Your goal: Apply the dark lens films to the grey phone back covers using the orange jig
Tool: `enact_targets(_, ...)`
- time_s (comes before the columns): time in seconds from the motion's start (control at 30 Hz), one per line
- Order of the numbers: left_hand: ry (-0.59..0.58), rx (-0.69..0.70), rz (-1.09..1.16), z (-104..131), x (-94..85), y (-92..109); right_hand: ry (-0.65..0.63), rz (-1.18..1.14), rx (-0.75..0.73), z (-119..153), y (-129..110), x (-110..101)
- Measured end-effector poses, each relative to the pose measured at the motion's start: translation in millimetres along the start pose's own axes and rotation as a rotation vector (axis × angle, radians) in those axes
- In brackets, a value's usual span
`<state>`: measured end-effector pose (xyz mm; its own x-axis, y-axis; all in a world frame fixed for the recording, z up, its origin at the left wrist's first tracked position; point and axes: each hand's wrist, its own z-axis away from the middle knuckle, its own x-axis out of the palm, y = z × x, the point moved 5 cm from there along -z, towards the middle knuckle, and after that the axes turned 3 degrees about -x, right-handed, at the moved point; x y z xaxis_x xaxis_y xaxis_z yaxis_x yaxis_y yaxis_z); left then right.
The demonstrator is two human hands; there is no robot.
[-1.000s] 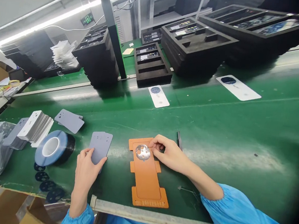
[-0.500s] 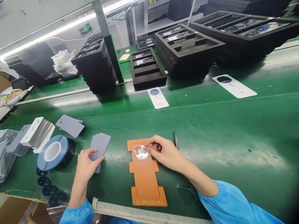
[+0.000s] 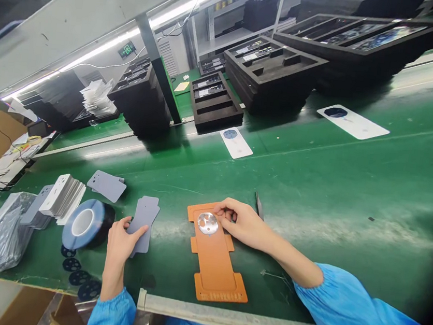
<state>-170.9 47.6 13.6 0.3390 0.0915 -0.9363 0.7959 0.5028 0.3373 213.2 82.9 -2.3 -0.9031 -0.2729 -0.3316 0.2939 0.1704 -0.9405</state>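
My left hand (image 3: 123, 243) is at the grey phone-shaped plates (image 3: 146, 217), its thumb on the top one and its fingers at the left edge. An orange jig (image 3: 215, 261) lies on the green surface in front of me, with a round silver disc (image 3: 208, 223) at its upper end. My right hand (image 3: 235, 222) is at the disc's right side, fingers curled and pressed together; whatever they hold is too small to make out. Dark tweezers (image 3: 259, 205) lie just behind that hand.
Left of my left hand are a blue tape roll (image 3: 83, 224), dark round pieces (image 3: 79, 277), stacked white plates (image 3: 58, 197) and plastic-wrapped plates (image 3: 9, 246). White plates (image 3: 361, 125) lie farther back. Black trays (image 3: 265, 79) are stacked behind.
The grey plates under my left hand are fanned differently, the top one tilted more to the right. The view has shifted slightly. My right hand stays at the disc.
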Motion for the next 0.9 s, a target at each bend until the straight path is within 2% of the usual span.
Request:
enact_targets(0.23, -0.071, -0.038, 0.024, -4.3, -2.0, -4.4, -0.015, 0.022, -0.006, -0.9, 2.6, 1.1)
enact_targets(0.43, -0.065, -0.082, 0.013, 4.4, -7.1, -4.4, -0.006, 0.021, -0.008, -0.4, 0.1, -0.4)
enact_targets(0.53, -0.103, -0.092, 0.049, 9.3, -8.4, -6.4, -0.010, 0.015, -0.015, -0.1, -0.8, 0.5)
enact_targets(0.77, -0.186, -0.043, 0.409, 22.1, -19.4, 1.2, 0.001, 0.023, -0.023, -1.6, 0.8, 1.7)
enact_targets(0.9, -0.267, -0.027, 0.690, 47.4, -25.4, 24.2, 0.023, 0.010, 0.010, 0.1, -4.1, 0.2)
